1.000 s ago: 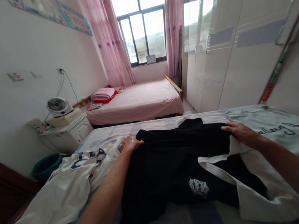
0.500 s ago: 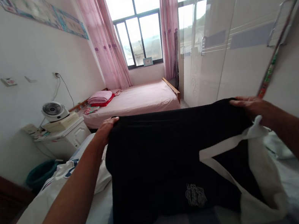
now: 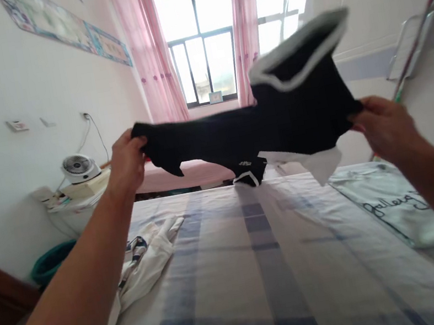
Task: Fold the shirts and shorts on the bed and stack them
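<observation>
A black garment (image 3: pixel 212 135) with white trim and a small pale logo is stretched in the air above the bed, its exact kind unclear. My left hand (image 3: pixel 128 158) pinches its left end. At the other end, my right hand (image 3: pixel 386 124) has its fingers closed on the black cloth. One white-edged part flares upward near the right hand, blurred by motion, while other white-edged parts hang down toward the sheet.
Below lies a bed with a blue-and-white checked sheet (image 3: pixel 223 273). A crumpled white garment (image 3: pixel 151 264) is on the left, a folded pale shirt with lettering (image 3: pixel 396 203) on the right. A fan (image 3: pixel 79 167), teal bin (image 3: pixel 52 264) and pink bed (image 3: pixel 189 173) stand beyond.
Both hands have risen with the black garment, and the right hand has moved outward. The cloth has swung up off the bed, uncovering the checked sheet and the folded shirt.
</observation>
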